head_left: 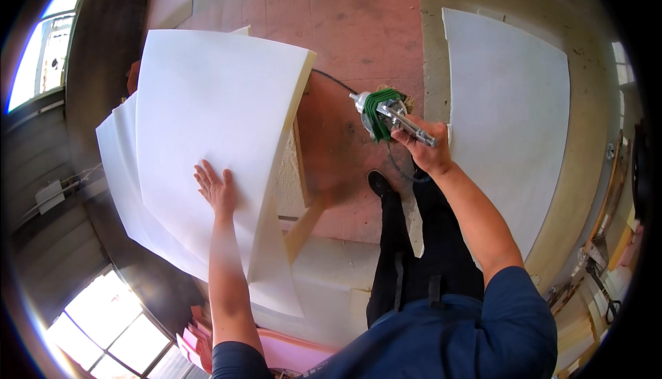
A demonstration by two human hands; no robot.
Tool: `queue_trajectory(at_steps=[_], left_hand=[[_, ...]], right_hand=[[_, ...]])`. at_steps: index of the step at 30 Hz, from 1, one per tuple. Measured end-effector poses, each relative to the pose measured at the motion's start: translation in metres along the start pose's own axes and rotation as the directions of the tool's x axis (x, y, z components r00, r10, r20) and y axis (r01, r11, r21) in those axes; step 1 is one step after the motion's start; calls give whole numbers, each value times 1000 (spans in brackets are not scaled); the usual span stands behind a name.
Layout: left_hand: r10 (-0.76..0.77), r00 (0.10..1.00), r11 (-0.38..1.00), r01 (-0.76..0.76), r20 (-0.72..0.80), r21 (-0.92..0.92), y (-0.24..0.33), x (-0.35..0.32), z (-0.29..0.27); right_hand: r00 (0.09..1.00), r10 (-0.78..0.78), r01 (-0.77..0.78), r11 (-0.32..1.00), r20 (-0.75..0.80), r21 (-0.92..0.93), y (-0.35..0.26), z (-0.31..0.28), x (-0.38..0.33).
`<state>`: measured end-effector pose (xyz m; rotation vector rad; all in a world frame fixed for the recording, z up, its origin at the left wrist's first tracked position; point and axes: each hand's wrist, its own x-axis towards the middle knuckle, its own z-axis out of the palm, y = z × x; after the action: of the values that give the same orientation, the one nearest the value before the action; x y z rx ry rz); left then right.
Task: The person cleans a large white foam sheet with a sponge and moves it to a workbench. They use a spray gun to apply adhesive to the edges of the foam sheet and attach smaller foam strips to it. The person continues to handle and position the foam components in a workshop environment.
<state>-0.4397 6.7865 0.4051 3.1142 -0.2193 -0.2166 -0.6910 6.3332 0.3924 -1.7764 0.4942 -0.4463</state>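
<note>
Remotely I'm watching a green-wrapped spray gun [386,113] hanging over the red floor [345,20], off a white foam sheet's [214,103] right edge. Right hand [429,148] is grasping it; left hand [217,189] is lying flat, released, fingers spreading, on the sheet's lower half.

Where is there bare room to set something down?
The reddish floor is bare beyond the silver tool, between the left white sheet and the right white sheet, whose top is also bare. Crowded: the gap nearer the person, with the right hand, tool, dark cable and black shoe. The left hand rests on the left white sheet.
</note>
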Motion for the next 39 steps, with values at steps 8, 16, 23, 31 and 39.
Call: queue_trajectory(at_steps=[8,16,23,31,39], left_hand=[[25,1000,1000,-25,-7,-14,-3,-5,-4],[20,1000,999,-21,-8,-32,-2,-4,-8],[19,1000,999,-19,-8,-27,-2,-6,-9],[16,1000,1000,-16,-21,-23,-2,-6,-10],[9,1000,1000,-9,5,-10,-2,-4,-13]], right_hand=[[998,-5,4,1000,-70,-21,-1,-4,8],[996,-57,62,995,69,-79,-3,6,-11],[981,-53,44,998,185,49,-18,23,-31],[969,-109,91,992,220,91,-21,32,-37],[986,-9,2,999,164,42,-15,32,-41]])
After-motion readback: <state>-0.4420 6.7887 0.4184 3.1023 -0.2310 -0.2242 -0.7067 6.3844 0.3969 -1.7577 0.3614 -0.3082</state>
